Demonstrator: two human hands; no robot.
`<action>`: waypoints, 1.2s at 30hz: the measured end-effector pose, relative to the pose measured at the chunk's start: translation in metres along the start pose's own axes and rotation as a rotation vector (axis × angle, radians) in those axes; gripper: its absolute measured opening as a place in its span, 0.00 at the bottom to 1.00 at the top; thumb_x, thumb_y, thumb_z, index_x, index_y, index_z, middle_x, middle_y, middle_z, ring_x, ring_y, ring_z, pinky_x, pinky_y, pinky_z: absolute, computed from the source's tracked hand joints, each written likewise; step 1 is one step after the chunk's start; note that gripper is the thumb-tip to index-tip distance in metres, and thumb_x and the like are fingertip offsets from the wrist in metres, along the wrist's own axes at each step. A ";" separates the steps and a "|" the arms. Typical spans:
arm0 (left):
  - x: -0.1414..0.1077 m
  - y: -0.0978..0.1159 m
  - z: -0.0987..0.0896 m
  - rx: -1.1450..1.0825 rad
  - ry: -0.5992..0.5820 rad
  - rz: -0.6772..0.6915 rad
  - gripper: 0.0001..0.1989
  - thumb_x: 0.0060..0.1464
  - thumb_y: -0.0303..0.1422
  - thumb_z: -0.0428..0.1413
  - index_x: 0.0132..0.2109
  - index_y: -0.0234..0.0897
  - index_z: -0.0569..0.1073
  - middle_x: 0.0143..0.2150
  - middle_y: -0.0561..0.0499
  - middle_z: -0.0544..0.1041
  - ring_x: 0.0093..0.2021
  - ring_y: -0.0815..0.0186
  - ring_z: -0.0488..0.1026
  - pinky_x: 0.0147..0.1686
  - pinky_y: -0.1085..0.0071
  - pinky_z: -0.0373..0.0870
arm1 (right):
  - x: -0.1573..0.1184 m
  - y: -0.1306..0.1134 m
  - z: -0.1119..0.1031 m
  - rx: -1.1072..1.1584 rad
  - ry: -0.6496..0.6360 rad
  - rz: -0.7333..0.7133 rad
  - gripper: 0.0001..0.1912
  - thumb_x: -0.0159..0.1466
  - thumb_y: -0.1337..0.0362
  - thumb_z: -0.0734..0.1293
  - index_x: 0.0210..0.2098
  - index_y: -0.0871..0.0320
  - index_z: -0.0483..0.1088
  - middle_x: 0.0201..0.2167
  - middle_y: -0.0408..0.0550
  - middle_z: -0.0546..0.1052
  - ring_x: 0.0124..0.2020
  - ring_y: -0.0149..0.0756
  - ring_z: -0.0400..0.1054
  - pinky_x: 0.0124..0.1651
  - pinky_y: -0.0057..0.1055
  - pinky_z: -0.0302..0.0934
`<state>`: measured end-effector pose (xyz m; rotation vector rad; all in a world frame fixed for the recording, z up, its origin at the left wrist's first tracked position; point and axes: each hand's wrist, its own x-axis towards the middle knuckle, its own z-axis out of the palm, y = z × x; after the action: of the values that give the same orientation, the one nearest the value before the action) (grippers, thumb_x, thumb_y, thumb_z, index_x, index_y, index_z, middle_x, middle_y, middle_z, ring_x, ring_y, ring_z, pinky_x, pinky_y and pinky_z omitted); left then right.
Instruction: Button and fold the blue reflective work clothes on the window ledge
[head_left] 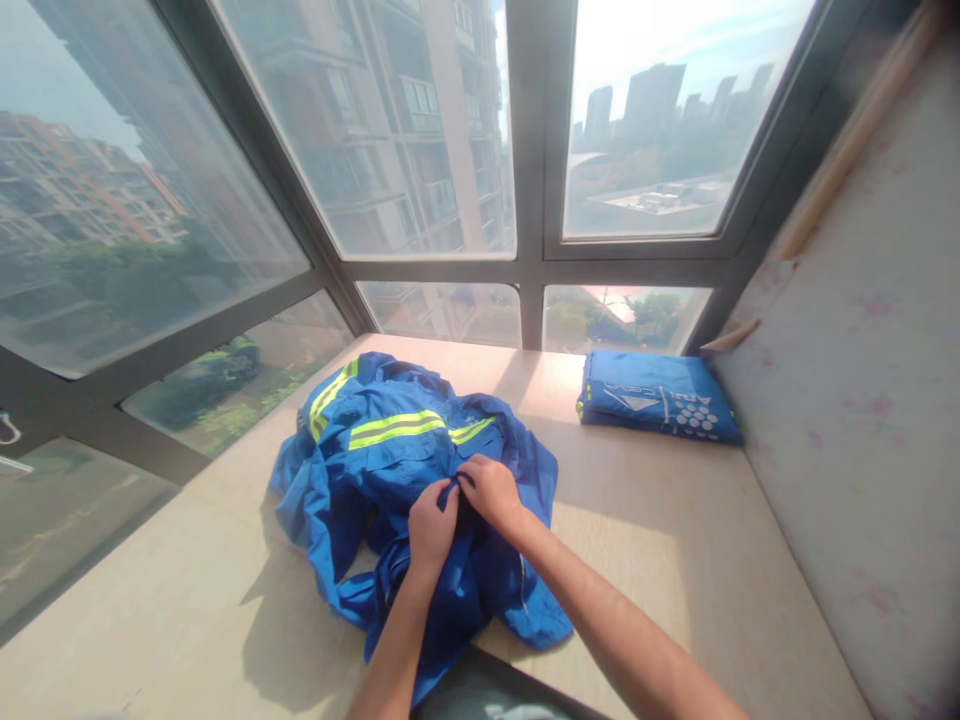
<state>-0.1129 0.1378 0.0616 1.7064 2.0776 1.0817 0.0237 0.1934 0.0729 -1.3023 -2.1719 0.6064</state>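
A blue work jacket with yellow-green and grey reflective stripes lies crumpled on the pale wooden surface. Around the middle of its front, my left hand pinches the fabric between thumb and fingers. Close beside it, my right hand grips the jacket's front edge with bent fingers. The fingertips of both hands nearly meet there. Whatever small fastening may lie between them is hidden by the fingers. One sleeve loops out to the left, and part of the cloth hangs over the near edge.
A neatly folded blue garment with white print sits at the back right, by the patterned wall. Windows with grey frames enclose the left and back. The wooden surface reaches to them, in sun and shadow.
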 end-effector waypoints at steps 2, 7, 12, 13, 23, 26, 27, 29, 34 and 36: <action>0.001 -0.002 -0.001 -0.022 -0.007 -0.019 0.18 0.59 0.42 0.50 0.42 0.35 0.79 0.43 0.41 0.83 0.46 0.52 0.79 0.49 0.59 0.75 | 0.000 0.000 0.001 0.022 0.006 -0.004 0.11 0.68 0.63 0.63 0.44 0.51 0.78 0.43 0.46 0.81 0.43 0.35 0.74 0.44 0.24 0.63; 0.001 -0.002 -0.002 -0.044 -0.028 -0.046 0.17 0.58 0.42 0.52 0.43 0.35 0.79 0.44 0.42 0.83 0.47 0.53 0.79 0.51 0.59 0.74 | 0.001 0.002 -0.002 0.076 0.003 0.019 0.11 0.65 0.64 0.65 0.42 0.52 0.79 0.41 0.47 0.81 0.42 0.36 0.74 0.44 0.25 0.63; 0.000 0.000 -0.008 0.000 -0.031 -0.057 0.16 0.59 0.40 0.51 0.45 0.37 0.79 0.46 0.43 0.82 0.49 0.53 0.78 0.53 0.57 0.72 | 0.002 0.007 -0.004 0.280 -0.003 0.003 0.11 0.60 0.68 0.67 0.40 0.55 0.80 0.40 0.46 0.82 0.42 0.36 0.74 0.47 0.25 0.64; 0.000 0.000 -0.009 0.003 -0.035 -0.054 0.16 0.60 0.39 0.50 0.45 0.37 0.79 0.46 0.43 0.82 0.50 0.53 0.78 0.53 0.57 0.72 | 0.003 0.008 -0.005 0.336 -0.013 -0.008 0.10 0.60 0.69 0.67 0.39 0.55 0.80 0.40 0.45 0.82 0.42 0.35 0.74 0.47 0.25 0.64; 0.000 0.008 -0.011 -0.034 -0.013 -0.005 0.15 0.60 0.40 0.51 0.44 0.37 0.79 0.44 0.43 0.82 0.47 0.55 0.79 0.51 0.59 0.74 | 0.004 0.009 -0.007 0.486 -0.051 0.020 0.11 0.63 0.66 0.67 0.42 0.57 0.79 0.42 0.48 0.82 0.45 0.38 0.75 0.51 0.32 0.67; 0.000 0.007 -0.010 -0.015 -0.007 -0.017 0.16 0.60 0.40 0.51 0.44 0.36 0.79 0.44 0.43 0.82 0.47 0.55 0.79 0.51 0.59 0.74 | 0.002 0.006 -0.008 0.477 -0.017 0.004 0.10 0.64 0.67 0.66 0.42 0.58 0.79 0.41 0.49 0.82 0.44 0.38 0.75 0.51 0.31 0.67; 0.000 0.006 -0.010 -0.005 -0.005 -0.015 0.16 0.61 0.40 0.51 0.44 0.36 0.79 0.44 0.43 0.82 0.47 0.54 0.79 0.50 0.59 0.74 | 0.001 0.005 -0.008 0.473 -0.010 -0.004 0.10 0.64 0.67 0.66 0.42 0.58 0.80 0.41 0.49 0.82 0.44 0.38 0.75 0.51 0.31 0.67; 0.000 0.005 -0.009 0.014 -0.005 -0.001 0.16 0.61 0.39 0.50 0.44 0.37 0.79 0.44 0.43 0.82 0.46 0.55 0.79 0.50 0.59 0.74 | 0.000 0.004 -0.008 0.453 -0.005 -0.022 0.10 0.64 0.67 0.67 0.42 0.57 0.79 0.41 0.48 0.82 0.44 0.38 0.75 0.51 0.31 0.66; -0.001 0.004 -0.009 0.021 -0.031 0.076 0.16 0.62 0.36 0.48 0.43 0.36 0.79 0.44 0.43 0.82 0.46 0.56 0.79 0.50 0.60 0.74 | 0.000 0.000 -0.011 0.309 -0.007 -0.004 0.11 0.64 0.66 0.67 0.44 0.56 0.79 0.43 0.48 0.82 0.45 0.38 0.74 0.52 0.30 0.65; -0.001 0.003 -0.009 0.020 -0.034 0.094 0.15 0.62 0.35 0.48 0.43 0.37 0.79 0.44 0.44 0.82 0.47 0.56 0.79 0.50 0.60 0.74 | 0.000 -0.003 -0.012 0.250 -0.033 0.020 0.11 0.65 0.66 0.66 0.44 0.55 0.79 0.44 0.47 0.81 0.46 0.38 0.74 0.52 0.29 0.65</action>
<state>-0.1154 0.1335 0.0695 1.8353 2.0129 1.0531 0.0298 0.1932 0.0836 -1.1887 -2.0341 0.8815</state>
